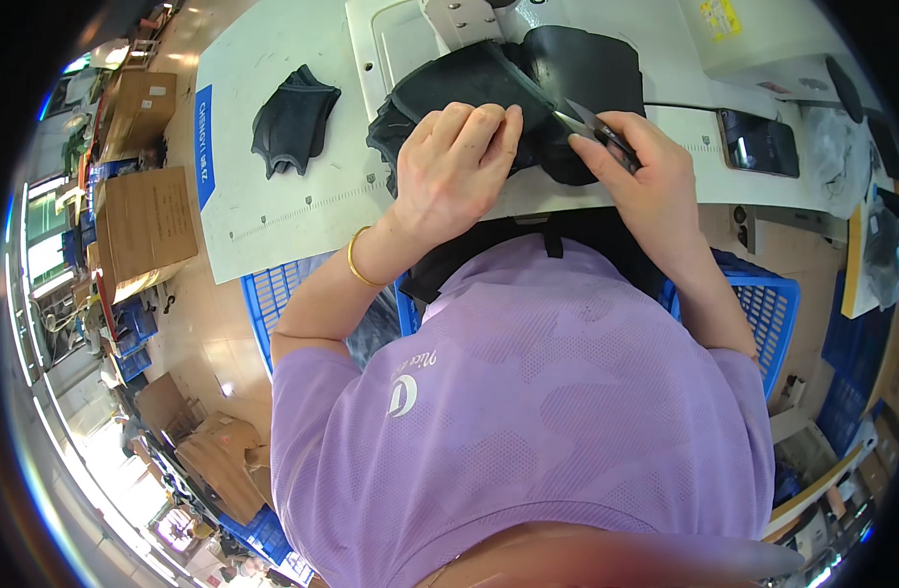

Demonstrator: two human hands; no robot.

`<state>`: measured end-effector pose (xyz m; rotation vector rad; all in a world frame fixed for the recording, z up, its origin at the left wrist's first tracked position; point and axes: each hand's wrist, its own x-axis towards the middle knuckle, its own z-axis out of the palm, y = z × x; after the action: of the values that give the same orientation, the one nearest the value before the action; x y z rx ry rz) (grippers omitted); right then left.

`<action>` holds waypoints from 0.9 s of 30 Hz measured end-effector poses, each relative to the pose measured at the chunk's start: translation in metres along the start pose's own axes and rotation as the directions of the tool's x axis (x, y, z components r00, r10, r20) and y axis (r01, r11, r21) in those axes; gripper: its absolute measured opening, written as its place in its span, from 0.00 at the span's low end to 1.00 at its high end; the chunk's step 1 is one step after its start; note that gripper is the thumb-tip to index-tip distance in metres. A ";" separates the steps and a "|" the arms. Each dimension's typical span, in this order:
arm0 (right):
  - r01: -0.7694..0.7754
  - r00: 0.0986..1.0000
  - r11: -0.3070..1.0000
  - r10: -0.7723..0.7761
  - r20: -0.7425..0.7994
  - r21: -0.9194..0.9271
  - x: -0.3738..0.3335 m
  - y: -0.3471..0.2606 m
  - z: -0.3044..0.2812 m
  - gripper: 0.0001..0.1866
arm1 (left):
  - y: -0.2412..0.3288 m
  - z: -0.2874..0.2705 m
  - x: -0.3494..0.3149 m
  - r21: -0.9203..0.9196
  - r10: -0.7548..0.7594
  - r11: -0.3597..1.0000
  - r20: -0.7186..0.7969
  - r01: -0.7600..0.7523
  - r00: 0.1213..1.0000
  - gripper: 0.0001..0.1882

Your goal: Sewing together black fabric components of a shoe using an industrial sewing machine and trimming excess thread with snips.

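On the table in front of me lies a bundle of black, padded, sewn pieces point(469, 83), with a smooth curved black panel point(587, 73) at its right. My left hand point(456, 167), a gold bangle at its wrist, is closed over the near edge of the bundle with its fingers curled in. In my right hand point(650, 176) is a pair of thread snips point(614, 145) with dark handles. Their pointed blades reach left to the black material, close by my left fingertips. Whether the blades touch a thread is too small to tell.
A separate black sewn piece point(295, 120) lies on the white table point(244, 220) at the left. The white sewing machine point(459, 20) stands behind the bundle. A phone point(758, 143) and clear plastic bags point(832, 162) are at right. Blue baskets point(768, 304) flank me below the table.
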<state>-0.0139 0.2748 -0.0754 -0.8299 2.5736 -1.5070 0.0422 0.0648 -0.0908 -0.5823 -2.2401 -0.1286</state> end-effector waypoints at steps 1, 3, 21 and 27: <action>-0.001 1.000 1.000 0.001 -0.002 0.000 0.000 0.001 0.003 0.15 | 0.000 0.000 0.000 0.001 0.001 1.000 0.004 -0.001 1.000 0.21; 0.097 0.995 0.985 -0.098 0.000 -0.142 0.003 0.004 0.009 0.16 | 0.000 0.000 0.000 0.001 0.004 1.000 0.007 -0.004 1.000 0.21; -0.235 0.959 0.777 0.088 -0.269 -0.584 0.066 0.109 -0.046 0.21 | -0.026 -0.097 0.048 -0.790 -0.834 0.051 0.302 0.610 0.461 0.09; 0.159 0.906 0.828 -0.339 -0.253 -0.538 0.065 0.060 -0.039 0.18 | -0.022 -0.053 0.013 -0.727 -0.620 -0.538 0.684 0.426 0.383 0.13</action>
<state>-0.1062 0.2981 -0.0899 -1.0769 3.3204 -1.0940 0.0612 0.0354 -0.0439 0.3275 -1.4595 -2.6068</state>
